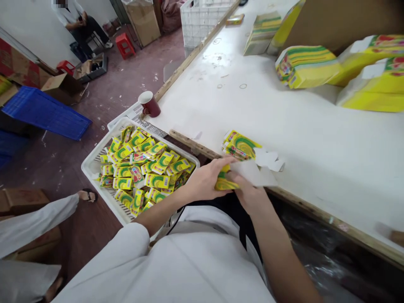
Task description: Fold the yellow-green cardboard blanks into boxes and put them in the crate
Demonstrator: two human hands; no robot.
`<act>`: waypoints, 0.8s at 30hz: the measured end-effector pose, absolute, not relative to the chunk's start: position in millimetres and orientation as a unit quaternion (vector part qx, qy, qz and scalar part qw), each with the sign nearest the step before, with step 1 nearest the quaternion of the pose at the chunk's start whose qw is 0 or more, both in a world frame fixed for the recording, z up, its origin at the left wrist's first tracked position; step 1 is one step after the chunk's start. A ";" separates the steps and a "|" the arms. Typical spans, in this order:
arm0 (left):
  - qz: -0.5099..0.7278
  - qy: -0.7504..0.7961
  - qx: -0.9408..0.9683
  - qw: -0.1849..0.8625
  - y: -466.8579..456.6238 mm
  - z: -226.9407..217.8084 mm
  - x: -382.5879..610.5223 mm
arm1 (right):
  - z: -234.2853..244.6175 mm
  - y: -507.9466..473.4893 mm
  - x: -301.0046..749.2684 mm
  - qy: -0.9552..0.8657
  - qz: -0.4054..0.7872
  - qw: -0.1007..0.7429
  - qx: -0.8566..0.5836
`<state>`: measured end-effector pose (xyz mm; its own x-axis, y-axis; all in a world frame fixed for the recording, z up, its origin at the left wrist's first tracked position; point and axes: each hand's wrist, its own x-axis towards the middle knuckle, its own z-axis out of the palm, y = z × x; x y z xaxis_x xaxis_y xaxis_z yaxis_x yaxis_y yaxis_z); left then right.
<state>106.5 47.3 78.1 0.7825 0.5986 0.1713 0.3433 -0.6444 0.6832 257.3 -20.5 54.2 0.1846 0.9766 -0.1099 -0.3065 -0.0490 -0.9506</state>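
Observation:
My left hand (206, 179) is closed around a small yellow and green carton (224, 182) at the table's front edge. My right hand (251, 194) grips the same carton from the other side, its fingers by a white flap that sticks out to the right. Motion blurs this flap a little. Just beyond my hands, a small pile of flat yellow cartons (241, 145) lies on the table, white flaps pointing right. To my left, a white plastic basket (91, 158) holds many folded yellow cartons (157, 181) heaped loosely.
The white table (202, 105) has a wooden edge strip. A dark red mug (152, 107) stands at its left corner. Stacks of flat yellow cartons (311, 69) lie at the back right. A blue crate (47, 111) and a red stool (125, 45) are on the floor; a person (77, 23) sits behind.

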 end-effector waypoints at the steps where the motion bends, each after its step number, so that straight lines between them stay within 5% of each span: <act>1: 0.194 0.253 0.892 0.320 46.2 76.2 106.9 | 50.8 -18.3 255.3 -0.320 0.581 0.585 -0.467; 4: 0.200 0.251 0.897 0.303 46.1 70.3 106.0 | 42.1 -15.1 253.1 -0.318 0.602 0.574 -0.456; 7: 0.200 0.277 0.879 0.332 50.2 63.6 104.1 | 39.6 -17.4 254.1 -0.398 0.515 0.594 -0.473; 11: 0.234 0.277 0.847 0.388 56.8 55.7 104.0 | 46.7 -23.0 254.9 -0.587 0.371 0.507 -0.510; 16: 0.234 0.327 0.851 0.339 60.8 62.8 99.5 | 47.9 -23.7 260.1 -0.595 0.250 0.518 -0.561; 24: 0.143 0.355 0.884 0.268 65.2 83.6 86.7 | 54.3 -23.4 279.1 -0.683 0.284 0.399 -0.541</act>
